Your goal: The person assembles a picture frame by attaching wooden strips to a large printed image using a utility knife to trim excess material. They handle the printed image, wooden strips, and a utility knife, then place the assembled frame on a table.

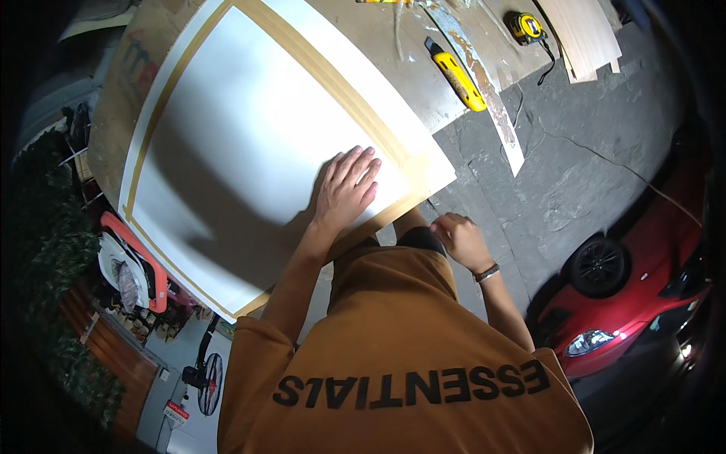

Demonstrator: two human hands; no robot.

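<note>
A large white sheet (242, 121) lies on the worktable, with strips of tan masking tape (325, 72) along its borders. My left hand (349, 185) rests flat on it near the close right corner, fingers stretched out and holding nothing. Off the sheet's right corner, beside my thigh, is my right hand (463, 242). Its fingers are curled in, and whatever they may hold is hidden. Beyond the sheet's right edge lies a yellow utility knife (456, 76). Next to the knife, a long paint-stained straightedge (484, 83) sticks out past the table edge.
A yellow and black tape measure (525, 28) sits at the far right of the worktable (412, 57), near thin wooden boards (586, 34). A cable (612, 160) crosses the grey floor (560, 204). A red car (643, 280) stands at right. A fan (212, 384) is at lower left.
</note>
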